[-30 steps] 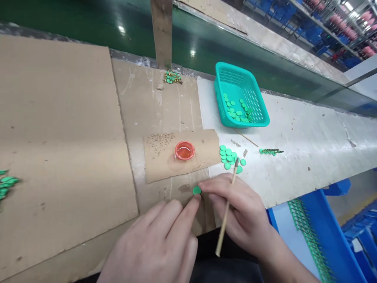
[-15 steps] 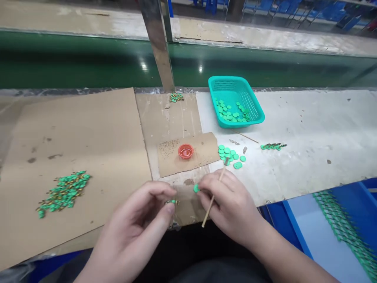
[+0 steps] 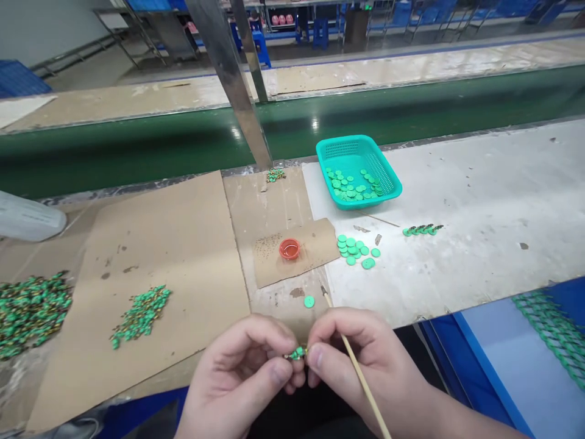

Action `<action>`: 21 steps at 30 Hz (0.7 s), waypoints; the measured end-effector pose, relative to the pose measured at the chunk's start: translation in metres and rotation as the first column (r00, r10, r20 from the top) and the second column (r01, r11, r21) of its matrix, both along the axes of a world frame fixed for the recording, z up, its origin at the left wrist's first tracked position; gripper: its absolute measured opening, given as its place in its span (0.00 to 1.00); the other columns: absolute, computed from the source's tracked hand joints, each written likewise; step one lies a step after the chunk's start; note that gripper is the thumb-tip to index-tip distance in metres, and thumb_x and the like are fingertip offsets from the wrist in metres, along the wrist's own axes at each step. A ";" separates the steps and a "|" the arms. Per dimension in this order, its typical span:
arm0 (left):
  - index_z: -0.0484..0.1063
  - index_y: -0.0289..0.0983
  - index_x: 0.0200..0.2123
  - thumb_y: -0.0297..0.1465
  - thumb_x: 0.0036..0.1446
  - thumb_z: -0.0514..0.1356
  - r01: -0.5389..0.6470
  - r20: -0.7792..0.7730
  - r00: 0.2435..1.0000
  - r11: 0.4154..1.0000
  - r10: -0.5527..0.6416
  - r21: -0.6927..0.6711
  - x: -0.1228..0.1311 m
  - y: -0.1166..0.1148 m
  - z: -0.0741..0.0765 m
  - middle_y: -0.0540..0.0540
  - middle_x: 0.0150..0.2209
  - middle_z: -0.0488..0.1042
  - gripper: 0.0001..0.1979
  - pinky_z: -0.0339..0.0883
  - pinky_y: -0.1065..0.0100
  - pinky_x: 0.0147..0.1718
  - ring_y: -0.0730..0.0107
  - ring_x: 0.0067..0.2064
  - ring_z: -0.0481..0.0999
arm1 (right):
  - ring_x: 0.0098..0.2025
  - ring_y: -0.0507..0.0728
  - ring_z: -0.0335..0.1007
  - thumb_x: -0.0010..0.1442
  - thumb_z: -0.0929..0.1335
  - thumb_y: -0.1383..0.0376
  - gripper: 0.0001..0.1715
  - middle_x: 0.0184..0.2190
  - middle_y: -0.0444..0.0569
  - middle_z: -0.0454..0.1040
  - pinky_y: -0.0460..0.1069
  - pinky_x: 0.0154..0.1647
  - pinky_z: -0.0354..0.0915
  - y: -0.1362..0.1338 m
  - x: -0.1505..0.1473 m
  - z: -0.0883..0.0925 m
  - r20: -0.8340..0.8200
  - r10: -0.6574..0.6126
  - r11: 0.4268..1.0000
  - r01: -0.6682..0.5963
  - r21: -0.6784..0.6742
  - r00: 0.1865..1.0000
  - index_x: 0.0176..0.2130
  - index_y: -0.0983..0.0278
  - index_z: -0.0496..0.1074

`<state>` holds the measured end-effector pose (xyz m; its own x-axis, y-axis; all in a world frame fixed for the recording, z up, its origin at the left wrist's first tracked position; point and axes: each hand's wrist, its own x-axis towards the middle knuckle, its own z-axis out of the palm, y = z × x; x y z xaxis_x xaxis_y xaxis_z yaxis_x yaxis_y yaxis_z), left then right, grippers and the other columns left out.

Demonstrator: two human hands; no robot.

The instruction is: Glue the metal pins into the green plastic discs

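My left hand (image 3: 249, 369) pinches a small green piece with gold and dark ends (image 3: 298, 353) between thumb and forefinger. The fingertips of my right hand (image 3: 356, 360) touch the other end of this piece. Tucked in the same right hand is a thin wooden stick with a dark tip, like a small brush (image 3: 359, 372), pointing away from me. One flat green disc (image 3: 309, 301) lies on the cardboard just beyond my fingers. Farther on stands a little red cup of liquid (image 3: 289, 249), and to its right are several loose green discs (image 3: 351, 247).
A turquoise basket (image 3: 395, 189) holds more discs. Small green-and-gold pieces form a pile (image 3: 141, 316) on the left cardboard (image 3: 183, 238) and a bigger heap (image 3: 31, 314) at far left. Finished-looking discs with dark tops (image 3: 423, 230) line up at right. A metal post (image 3: 249, 128) rises behind.
My right hand has let go of a green disc, which now lies on the cardboard. Both hands have come together at the small green piece. The view has tilted up and shifted left.
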<state>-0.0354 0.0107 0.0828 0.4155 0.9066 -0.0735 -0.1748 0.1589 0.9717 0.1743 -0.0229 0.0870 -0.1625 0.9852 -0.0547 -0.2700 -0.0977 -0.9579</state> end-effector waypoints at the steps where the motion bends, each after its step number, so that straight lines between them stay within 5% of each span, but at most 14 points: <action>1: 0.88 0.49 0.44 0.43 0.74 0.75 0.016 0.043 0.999 0.998 -0.014 -0.055 -0.001 -0.002 -0.005 0.48 0.32 0.87 0.06 0.84 0.75 0.31 0.69 0.31 0.89 | 0.32 0.54 0.83 0.71 0.76 0.64 0.10 0.28 0.44 0.83 0.47 0.36 0.79 -0.001 -0.001 -0.001 -0.051 0.013 0.999 -0.015 -0.028 0.999 0.35 0.60 0.77; 5: 0.89 0.48 0.48 0.43 0.74 0.75 0.059 0.138 0.990 0.981 -0.034 -0.183 -0.004 -0.011 -0.021 0.46 0.34 0.88 0.07 0.87 0.70 0.32 0.65 0.32 0.90 | 0.32 0.54 0.81 0.71 0.81 0.53 0.20 0.27 0.44 0.81 0.47 0.37 0.77 -0.007 -0.005 -0.007 -0.160 0.049 0.992 -0.067 -0.103 0.986 0.36 0.60 0.75; 9: 0.89 0.47 0.45 0.45 0.73 0.75 0.008 0.114 0.993 0.991 0.008 -0.137 -0.001 -0.013 -0.023 0.46 0.34 0.86 0.10 0.86 0.67 0.29 0.67 0.28 0.86 | 0.32 0.54 0.83 0.75 0.79 0.47 0.24 0.28 0.45 0.82 0.48 0.36 0.78 -0.009 -0.005 -0.013 -0.152 0.069 0.993 -0.082 -0.082 0.986 0.38 0.60 0.75; 12: 0.91 0.49 0.41 0.48 0.72 0.75 -0.122 -0.012 0.992 0.992 0.123 0.028 0.002 -0.004 -0.017 0.49 0.32 0.84 0.11 0.84 0.71 0.27 0.71 0.26 0.83 | 0.33 0.55 0.84 0.79 0.76 0.58 0.11 0.32 0.45 0.86 0.48 0.37 0.79 -0.002 0.009 -0.020 0.158 -0.032 0.986 0.006 0.168 0.987 0.42 0.60 0.80; 14: 0.91 0.48 0.38 0.49 0.70 0.77 -0.201 -0.202 0.949 0.958 0.243 0.206 0.005 0.005 -0.013 0.47 0.34 0.85 0.13 0.83 0.73 0.29 0.69 0.30 0.86 | 0.37 0.56 0.86 0.78 0.74 0.66 0.04 0.37 0.47 0.89 0.50 0.41 0.81 0.006 0.024 -0.025 0.438 -0.240 0.920 0.058 0.388 0.866 0.49 0.59 0.83; 17: 0.92 0.47 0.38 0.49 0.69 0.77 -0.185 -0.438 0.832 0.915 0.340 0.360 0.008 0.016 -0.014 0.44 0.39 0.90 0.14 0.85 0.72 0.32 0.64 0.35 0.89 | 0.45 0.59 0.87 0.79 0.67 0.72 0.17 0.47 0.50 0.89 0.54 0.48 0.83 0.016 0.045 -0.030 0.592 -0.353 0.872 0.025 0.489 0.725 0.60 0.58 0.78; 21: 0.93 0.48 0.41 0.48 0.71 0.75 -0.134 -0.528 0.777 0.909 0.343 0.394 0.012 0.020 -0.022 0.46 0.42 0.92 0.12 0.90 0.66 0.42 0.62 0.37 0.90 | 0.56 0.61 0.85 0.72 0.64 0.77 0.40 0.60 0.56 0.84 0.60 0.62 0.84 0.018 0.062 -0.024 0.646 -0.247 0.892 -0.091 0.444 0.722 0.77 0.58 0.66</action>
<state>-0.0237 0.0303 0.0611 0.1557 0.9844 0.0824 0.4409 -0.1439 0.8860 0.2365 -0.0048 0.0628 -0.1701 0.9392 0.2982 0.4703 0.3432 -0.8130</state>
